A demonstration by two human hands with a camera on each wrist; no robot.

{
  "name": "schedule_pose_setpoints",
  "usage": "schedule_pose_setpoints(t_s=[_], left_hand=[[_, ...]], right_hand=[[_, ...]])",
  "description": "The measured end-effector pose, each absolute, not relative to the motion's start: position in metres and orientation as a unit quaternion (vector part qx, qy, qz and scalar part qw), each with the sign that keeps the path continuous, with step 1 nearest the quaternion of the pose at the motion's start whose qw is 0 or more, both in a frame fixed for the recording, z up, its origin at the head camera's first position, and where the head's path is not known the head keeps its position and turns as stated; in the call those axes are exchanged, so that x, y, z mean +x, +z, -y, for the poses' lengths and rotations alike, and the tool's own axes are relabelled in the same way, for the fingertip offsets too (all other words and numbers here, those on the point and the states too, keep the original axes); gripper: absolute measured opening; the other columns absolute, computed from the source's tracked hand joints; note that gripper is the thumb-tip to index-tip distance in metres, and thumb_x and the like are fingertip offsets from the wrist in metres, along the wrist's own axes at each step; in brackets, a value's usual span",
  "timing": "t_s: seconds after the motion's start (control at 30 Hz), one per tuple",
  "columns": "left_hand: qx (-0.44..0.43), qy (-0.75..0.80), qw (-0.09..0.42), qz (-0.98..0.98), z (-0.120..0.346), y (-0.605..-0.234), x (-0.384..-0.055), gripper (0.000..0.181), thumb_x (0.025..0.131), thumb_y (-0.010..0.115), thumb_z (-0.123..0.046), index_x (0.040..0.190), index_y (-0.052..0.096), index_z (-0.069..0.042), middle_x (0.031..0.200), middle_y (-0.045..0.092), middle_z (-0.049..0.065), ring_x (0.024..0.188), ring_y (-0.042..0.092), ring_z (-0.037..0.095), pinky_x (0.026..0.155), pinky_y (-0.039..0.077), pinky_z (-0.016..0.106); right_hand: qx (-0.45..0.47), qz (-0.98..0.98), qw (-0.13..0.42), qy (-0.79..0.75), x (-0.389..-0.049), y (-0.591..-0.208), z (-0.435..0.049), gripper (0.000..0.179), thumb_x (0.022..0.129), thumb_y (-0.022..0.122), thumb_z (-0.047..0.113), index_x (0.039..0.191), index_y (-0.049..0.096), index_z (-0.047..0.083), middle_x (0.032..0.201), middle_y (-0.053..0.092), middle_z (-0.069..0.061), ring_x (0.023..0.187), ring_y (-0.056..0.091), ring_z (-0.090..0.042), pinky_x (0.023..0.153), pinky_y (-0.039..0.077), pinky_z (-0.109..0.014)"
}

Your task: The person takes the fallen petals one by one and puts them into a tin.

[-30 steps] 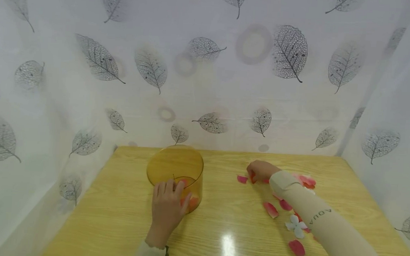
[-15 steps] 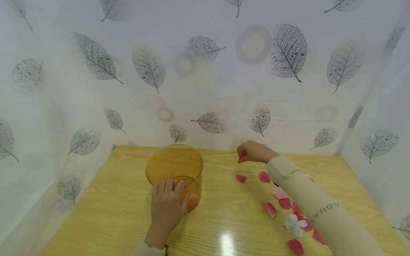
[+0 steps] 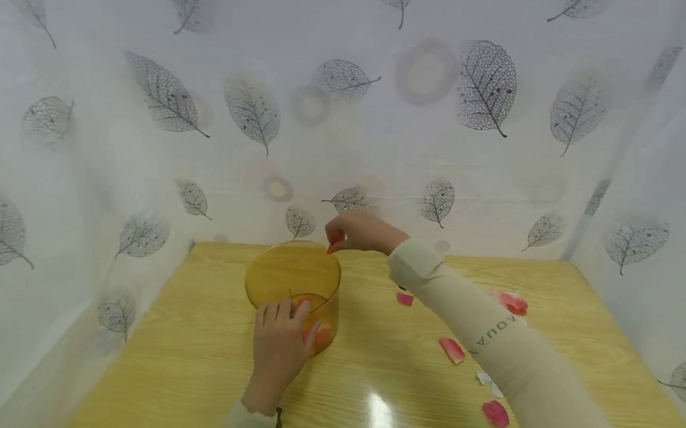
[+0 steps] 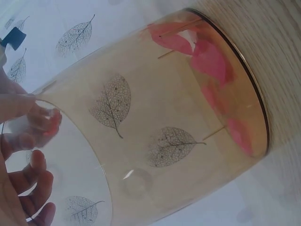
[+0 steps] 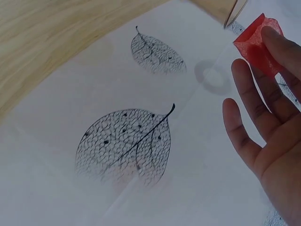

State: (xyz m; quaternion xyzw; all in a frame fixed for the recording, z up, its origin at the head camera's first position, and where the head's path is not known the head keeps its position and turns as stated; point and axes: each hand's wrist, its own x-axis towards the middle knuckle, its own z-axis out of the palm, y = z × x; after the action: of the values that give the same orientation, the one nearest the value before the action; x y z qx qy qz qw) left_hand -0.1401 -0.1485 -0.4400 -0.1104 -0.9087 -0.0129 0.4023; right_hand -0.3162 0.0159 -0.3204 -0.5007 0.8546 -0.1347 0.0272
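A transparent amber jar (image 3: 329, 304) stands on the wooden table with several pinkish-red petals (image 4: 211, 61) at its bottom. My left hand (image 3: 280, 350) holds the jar at its near rim, fingers bent over the edge; in the left wrist view its fingers (image 4: 35, 183) show at the mouth. Above the far right part of that rim, my right hand (image 3: 356, 231) pinches a red petal (image 5: 258, 44) between thumb and fingers. The other fingers of that hand are loosely spread. The petal is outside the jar, near the opening.
Several loose petals lie on the table to the right, among them a single petal (image 3: 404, 299), a pink one (image 3: 452, 350) and a dark pink one (image 3: 495, 414). A white flower (image 3: 488, 381) is partly hidden by the right sleeve (image 3: 488, 325). A leaf-patterned curtain (image 3: 382, 132) surrounds the table.
My right hand has risen from the table with the red petal and moved left to the jar's rim. My left hand and the jar stay in place.
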Motion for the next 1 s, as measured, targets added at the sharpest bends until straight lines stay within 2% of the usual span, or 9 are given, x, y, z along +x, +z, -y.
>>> schedule_pose_setpoints(t_s=[0.27,0.37,0.6,0.77,0.87,1.0], left_hand=[[-0.114,-0.013,0.404,0.907,0.147,-0.441,-0.141,0.036,0.069,0.078,-0.038,0.086,0.057,-0.016,0.073,0.051,0.004,0.069,0.05,0.024,0.073,0.043,0.041],[-0.118,-0.016,0.406,0.906,0.148,-0.441,-0.142,0.035,0.068,0.079,-0.038,0.086,0.058,-0.015,0.073,0.053,0.005,0.07,0.051,0.025,0.072,0.043,0.041],[-0.146,-0.005,0.388,0.91,0.153,-0.435,-0.143,0.034,0.07,0.077,-0.041,0.088,0.061,-0.017,0.075,0.058,0.006,0.07,0.056,0.026,0.067,0.046,0.041],[-0.17,0.015,0.363,0.916,0.159,-0.427,-0.142,0.037,0.07,0.077,-0.042,0.094,0.063,-0.018,0.088,0.064,0.011,0.077,0.061,0.027,0.068,0.049,0.041],[-0.174,0.022,0.345,0.922,0.16,-0.425,-0.141,0.039,0.07,0.076,-0.043,0.098,0.063,-0.018,0.094,0.063,0.013,0.082,0.06,0.028,0.07,0.05,0.041],[-0.172,0.02,0.331,0.927,0.16,-0.425,-0.14,0.044,0.071,0.075,-0.046,0.102,0.06,-0.02,0.095,0.059,0.012,0.083,0.058,0.028,0.07,0.048,0.041]], right_hand=[[-0.517,-0.843,0.053,-0.137,-0.307,-0.332,0.017,0.016,0.084,0.07,0.022,0.076,0.06,0.012,0.075,0.063,0.001,0.066,0.05,-0.007,0.063,0.042,-0.018],[-0.513,-0.846,0.061,-0.133,-0.304,-0.336,0.021,0.014,0.084,0.07,0.022,0.081,0.062,0.011,0.078,0.065,0.0,0.068,0.053,-0.007,0.064,0.044,-0.018],[-0.505,-0.853,0.047,-0.121,-0.303,-0.342,0.016,0.022,0.086,0.067,0.025,0.102,0.062,0.012,0.09,0.067,-0.002,0.077,0.059,-0.012,0.071,0.049,-0.023],[-0.485,-0.862,0.046,-0.139,-0.304,-0.341,0.006,0.023,0.086,0.067,0.026,0.104,0.061,0.012,0.089,0.066,-0.001,0.078,0.059,-0.012,0.072,0.048,-0.024],[-0.475,-0.866,0.048,-0.148,-0.302,-0.339,-0.001,0.022,0.087,0.066,0.024,0.104,0.061,0.012,0.089,0.065,-0.002,0.079,0.059,-0.013,0.073,0.049,-0.025],[-0.467,-0.869,0.048,-0.155,-0.3,-0.337,-0.008,0.021,0.088,0.065,0.022,0.105,0.061,0.011,0.09,0.066,-0.003,0.082,0.06,-0.014,0.075,0.049,-0.026]])
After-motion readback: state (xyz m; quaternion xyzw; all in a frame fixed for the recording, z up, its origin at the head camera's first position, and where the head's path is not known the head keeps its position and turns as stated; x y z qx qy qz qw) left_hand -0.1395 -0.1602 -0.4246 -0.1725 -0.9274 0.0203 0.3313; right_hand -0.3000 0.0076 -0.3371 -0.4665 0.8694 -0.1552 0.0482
